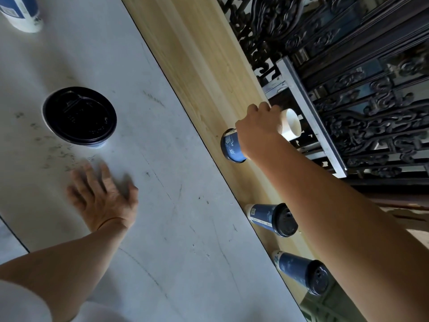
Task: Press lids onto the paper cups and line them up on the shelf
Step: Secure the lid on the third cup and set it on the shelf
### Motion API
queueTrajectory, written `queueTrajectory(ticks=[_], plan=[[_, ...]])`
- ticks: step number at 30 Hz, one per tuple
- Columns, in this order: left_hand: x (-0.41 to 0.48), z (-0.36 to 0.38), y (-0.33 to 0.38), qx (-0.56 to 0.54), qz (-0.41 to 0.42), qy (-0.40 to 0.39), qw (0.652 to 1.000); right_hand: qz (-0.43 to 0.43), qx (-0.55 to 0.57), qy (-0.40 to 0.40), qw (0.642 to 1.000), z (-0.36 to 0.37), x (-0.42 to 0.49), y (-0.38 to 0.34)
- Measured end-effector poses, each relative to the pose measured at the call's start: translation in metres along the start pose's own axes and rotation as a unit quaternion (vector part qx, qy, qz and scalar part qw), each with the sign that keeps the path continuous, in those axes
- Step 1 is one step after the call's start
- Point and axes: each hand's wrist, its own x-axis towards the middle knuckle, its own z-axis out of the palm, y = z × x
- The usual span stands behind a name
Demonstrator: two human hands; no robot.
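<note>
Head cam looks down with a heavy tilt, so everything leans. Right hand (pixel 257 129) is wrapped around an unlidded cup (pixel 234 145) out on the wooden shelf (pixel 204 73), fingers closed on its upper body with the open white rim poking past the knuckles. Two lidded cups (pixel 271 219) (pixel 301 273) already stand in a row nearer the person on that same shelf. Left hand (pixel 104 196) is spread flat and empty on the white counter (pixel 162 205), blurry, just near a black-lidded cup (pixel 79 116) that's waiting there.

Worry here: that shelf cup has no lid, so if it's meant to stay, the row ends up with an open one. Also squeezing near the rim could oval it, and then a lid won't seat.
</note>
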Motion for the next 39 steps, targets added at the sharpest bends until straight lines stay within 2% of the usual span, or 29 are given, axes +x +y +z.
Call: queueTrajectory(ticks=[7, 10, 12, 14, 15, 19, 21, 22, 24, 26, 32, 36, 39], plan=[[-0.001, -0.002, 0.0, -0.003, 0.0, -0.003, 1.0, 0.006, 0.061, -0.008, 0.998, 0.003, 0.005, 0.003], [-0.001, -0.002, 0.0, -0.007, -0.001, -0.004, 1.0, 0.01, 0.192, -0.007, 0.981, 0.013, 0.012, 0.01], [-0.001, -0.002, 0.0, -0.008, -0.002, -0.006, 1.0, 0.048, 0.338, 0.0, 0.94, 0.023, 0.021, 0.014], [0.0, -0.002, 0.0, -0.004, 0.0, -0.006, 1.0, 0.096, 0.503, 0.023, 0.859, 0.036, 0.028, 0.013], [0.0, -0.002, 0.0, -0.002, 0.001, -0.003, 1.0, 0.113, 0.585, 0.037, 0.802, 0.043, 0.03, 0.009], [0.0, 0.0, 0.0, 0.001, 0.001, 0.001, 1.0, 0.195, 0.829, 0.058, 0.52, 0.069, 0.037, -0.019], [0.0, 0.001, -0.001, 0.0, 0.0, 0.003, 1.0, 0.207, 0.891, 0.052, 0.4, 0.084, 0.044, -0.037], [0.0, 0.002, -0.001, 0.001, 0.0, 0.006, 1.0, 0.213, 0.906, 0.053, 0.362, 0.09, 0.046, -0.046], [0.0, 0.003, -0.001, 0.001, 0.001, 0.012, 1.0, 0.227, 0.92, 0.059, 0.314, 0.099, 0.049, -0.061], [-0.001, 0.003, -0.001, -0.006, 0.001, 0.014, 1.0, 0.24, 0.924, 0.061, 0.29, 0.105, 0.051, -0.076], [-0.002, 0.004, 0.0, -0.017, -0.002, 0.018, 1.0, 0.281, 0.922, 0.058, 0.26, 0.11, 0.053, -0.103], [-0.002, 0.006, -0.001, -0.017, -0.004, 0.014, 1.0, 0.282, 0.911, 0.066, 0.294, 0.108, 0.049, -0.11], [-0.002, 0.007, -0.001, -0.015, -0.005, 0.016, 1.0, 0.277, 0.908, 0.069, 0.306, 0.107, 0.047, -0.116]])
